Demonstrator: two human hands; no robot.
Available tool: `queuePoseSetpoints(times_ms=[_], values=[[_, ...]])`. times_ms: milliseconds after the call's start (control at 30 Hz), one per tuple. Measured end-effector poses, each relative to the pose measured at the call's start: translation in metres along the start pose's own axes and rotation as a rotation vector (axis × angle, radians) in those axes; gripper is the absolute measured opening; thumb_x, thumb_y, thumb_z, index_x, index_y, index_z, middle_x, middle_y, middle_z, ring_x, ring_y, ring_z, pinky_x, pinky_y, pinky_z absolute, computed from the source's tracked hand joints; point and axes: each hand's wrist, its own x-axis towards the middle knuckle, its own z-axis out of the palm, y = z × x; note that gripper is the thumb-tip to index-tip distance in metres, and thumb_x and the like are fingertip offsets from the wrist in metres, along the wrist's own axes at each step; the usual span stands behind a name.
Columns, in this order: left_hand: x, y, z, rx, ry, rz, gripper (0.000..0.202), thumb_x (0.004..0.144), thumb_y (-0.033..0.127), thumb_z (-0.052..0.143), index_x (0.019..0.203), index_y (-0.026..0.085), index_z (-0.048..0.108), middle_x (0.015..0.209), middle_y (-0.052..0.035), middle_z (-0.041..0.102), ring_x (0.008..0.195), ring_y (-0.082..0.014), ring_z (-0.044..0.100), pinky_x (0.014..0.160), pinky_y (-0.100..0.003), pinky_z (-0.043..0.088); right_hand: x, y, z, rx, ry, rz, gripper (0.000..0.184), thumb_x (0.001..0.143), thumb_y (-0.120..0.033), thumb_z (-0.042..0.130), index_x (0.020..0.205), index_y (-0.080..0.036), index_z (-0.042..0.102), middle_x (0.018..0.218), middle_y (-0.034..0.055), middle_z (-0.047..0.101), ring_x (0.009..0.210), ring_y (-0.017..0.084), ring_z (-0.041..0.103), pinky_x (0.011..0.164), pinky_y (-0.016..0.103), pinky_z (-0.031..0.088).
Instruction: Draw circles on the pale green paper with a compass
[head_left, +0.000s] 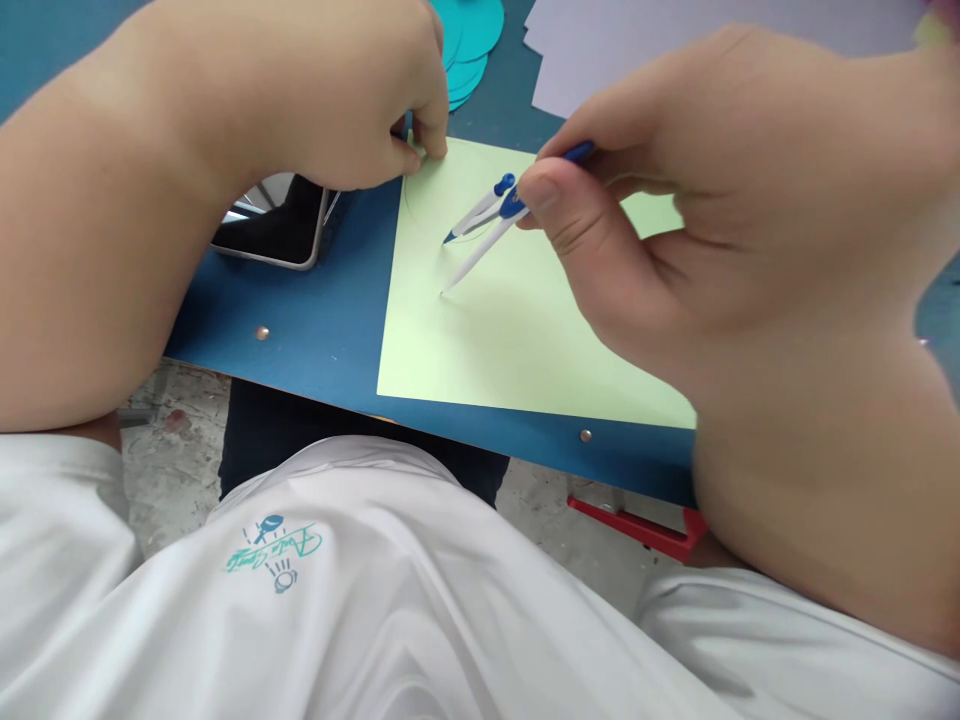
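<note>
Just a slim, V-shaped compass [513,206] (blue-and-white) over smooth pale-green paper [495,345].

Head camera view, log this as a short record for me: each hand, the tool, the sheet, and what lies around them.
Left hand: fingertips on the upper left corner of the pale green sheet
Right hand: gripping the compass near its top
Compass: blue and white, legs spread, tips over the sheet; contact unclear
Sheet: flat on the blue table, with a faint curved line
Beside left wrist: phone, partly hidden
Beyond the sheet: turquoise paper circles, overlapping; lilac sheets
</note>
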Motion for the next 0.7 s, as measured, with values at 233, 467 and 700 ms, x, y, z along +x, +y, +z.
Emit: queuePoseSetpoints(times_ms=[233, 467, 700], values=[[0.0, 0.004, -0.002, 0.034, 0.001, 0.03, 0.063, 0.112, 0.039, 0.054, 0.164, 0.018, 0.085, 0.134, -0.0099, 0.077, 0.122, -0.0399, 0.078, 0.099, -0.046, 0.056, 0.011, -0.02, -0.005, 0.164, -0.102, 0.047, 0.031, 0.127, -0.038, 0.054, 0.12, -0.04, 0.084, 0.099, -0.0016, 0.089, 0.097, 0.028, 0.09, 0.087, 0.05, 0.065], [0.0, 0.0, -0.007, 0.036, 0.0, 0.064, 0.082, 0.097, 0.043, 0.043, 0.161, 0.011, 0.084, 0.131, -0.0161, 0.075, 0.103, -0.0356, 0.071, 0.086, -0.047, 0.045, 0.011, -0.026, -0.001, 0.285, -0.046, -0.034, 0.03, 0.126, -0.028, 0.056, 0.119, -0.028, 0.086, 0.111, 0.0005, 0.092, 0.1, 0.024, 0.091, 0.094, 0.042, 0.072], [0.0, 0.001, -0.004, 0.021, 0.005, 0.056, 0.078, 0.102, 0.046, 0.046, 0.16, 0.011, 0.085, 0.127, -0.0155, 0.076, 0.103, -0.0338, 0.071, 0.092, -0.046, 0.05, 0.01, -0.023, 0.001, 0.315, -0.04, -0.047, 0.03, 0.125, -0.026, 0.057, 0.119, -0.026, 0.086, 0.109, 0.0013, 0.092, 0.096, 0.022, 0.089, 0.093, 0.039, 0.07]])
